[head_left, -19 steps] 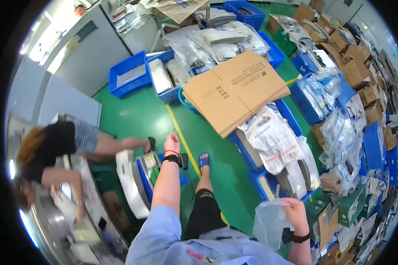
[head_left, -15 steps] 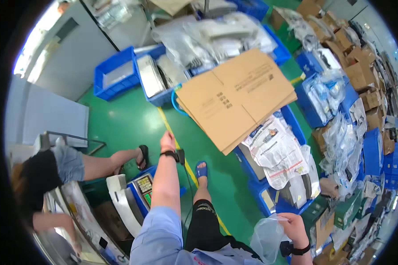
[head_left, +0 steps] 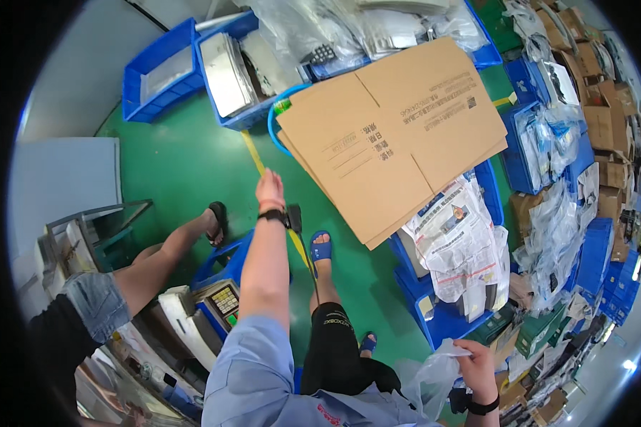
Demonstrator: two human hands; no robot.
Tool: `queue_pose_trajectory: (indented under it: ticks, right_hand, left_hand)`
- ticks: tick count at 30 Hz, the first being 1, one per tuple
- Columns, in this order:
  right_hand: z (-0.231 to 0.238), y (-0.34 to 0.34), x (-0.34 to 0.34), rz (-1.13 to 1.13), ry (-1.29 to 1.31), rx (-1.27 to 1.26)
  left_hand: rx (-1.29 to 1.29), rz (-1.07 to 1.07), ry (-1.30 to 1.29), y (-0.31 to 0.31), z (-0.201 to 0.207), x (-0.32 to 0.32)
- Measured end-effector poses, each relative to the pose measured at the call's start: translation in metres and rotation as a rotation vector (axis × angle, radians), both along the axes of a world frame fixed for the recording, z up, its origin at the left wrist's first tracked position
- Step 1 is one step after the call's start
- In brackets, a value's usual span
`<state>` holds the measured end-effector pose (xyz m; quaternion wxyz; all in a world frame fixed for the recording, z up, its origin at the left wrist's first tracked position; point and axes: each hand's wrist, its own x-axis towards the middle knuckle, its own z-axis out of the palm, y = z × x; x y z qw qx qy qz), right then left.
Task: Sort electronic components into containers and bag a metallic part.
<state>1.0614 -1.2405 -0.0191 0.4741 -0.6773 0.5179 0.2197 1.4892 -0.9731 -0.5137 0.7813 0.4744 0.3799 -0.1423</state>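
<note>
My left hand (head_left: pixel 269 188) is stretched forward over the green floor, its fingers loosely parted with nothing visible in them. It is nearest to the stack of flattened cardboard boxes (head_left: pixel 399 135), apart from its left edge. Low on the right, my right hand (head_left: pixel 476 363) pinches the top edge of a clear plastic bag (head_left: pixel 434 376), which hangs down beside my body. Both wrists wear dark bands. The cardboard lies tilted across blue bins, and a sheet of printed paper (head_left: pixel 456 238) shows beneath its near right corner.
Blue bins (head_left: pixel 160 67) holding parts and plastic-wrapped goods line the far side. Crowded bins and cartons (head_left: pixel 612 135) fill the right. On the left, another person (head_left: pixel 100 299) is near a scale (head_left: pixel 224 302). A yellow line (head_left: pixel 253 153) crosses the floor.
My left hand has moved a little farther forward, and the view has shifted toward the cardboard. The plastic bag in my right hand hangs more crumpled. The other person has shifted.
</note>
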Motion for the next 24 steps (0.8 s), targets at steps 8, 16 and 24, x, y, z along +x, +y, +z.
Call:
queue_pose_trajectory:
  ticks: [8,16,24]
  right_hand:
    - [0.054,0.022,-0.038,0.263,-0.512,-0.432]
    - [0.173,0.089,-0.141,0.719,-0.815,-0.622]
    - [0.278,0.228,-0.228,1.266,-1.210,-0.541]
  left_hand:
    - [-0.188,-0.667,-0.185,-0.045,0.353,-0.259]
    - [0.517,-1.035,-1.149,0.013,0.634,-0.489]
    - [1.025,-0.660,-0.965,0.168,0.762,-0.669]
